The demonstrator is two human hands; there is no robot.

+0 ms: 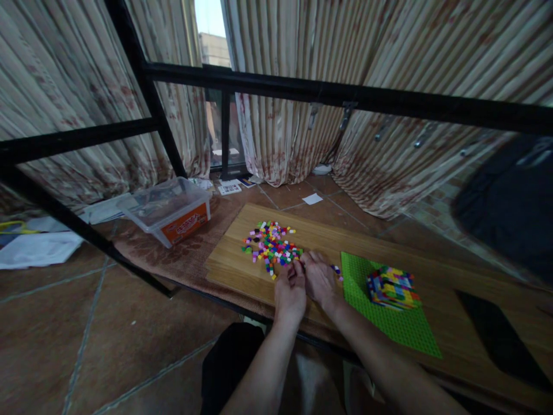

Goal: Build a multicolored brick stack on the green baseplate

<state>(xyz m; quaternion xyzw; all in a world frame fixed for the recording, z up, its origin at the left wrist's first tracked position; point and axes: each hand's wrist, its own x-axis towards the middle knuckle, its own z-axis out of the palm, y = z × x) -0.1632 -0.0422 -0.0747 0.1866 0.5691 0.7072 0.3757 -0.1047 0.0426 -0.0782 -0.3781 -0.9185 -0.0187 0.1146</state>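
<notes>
My left hand (290, 291) and my right hand (319, 278) rest close together on a wooden board (233, 262), at the near edge of a pile of several small coloured bricks (273, 243). The fingers of both hands are curled and pinched toward each other; what they hold is too small to make out. To the right lies a green baseplate (397, 325) bearing a multicoloured brick block (392, 286).
A clear plastic box with an orange label (170, 210) stands at the left on a brown mat. Black metal frame bars (337, 95) cross overhead. Curtains hang behind. Papers lie on the tiled floor at left. A dark object (510, 202) looms at right.
</notes>
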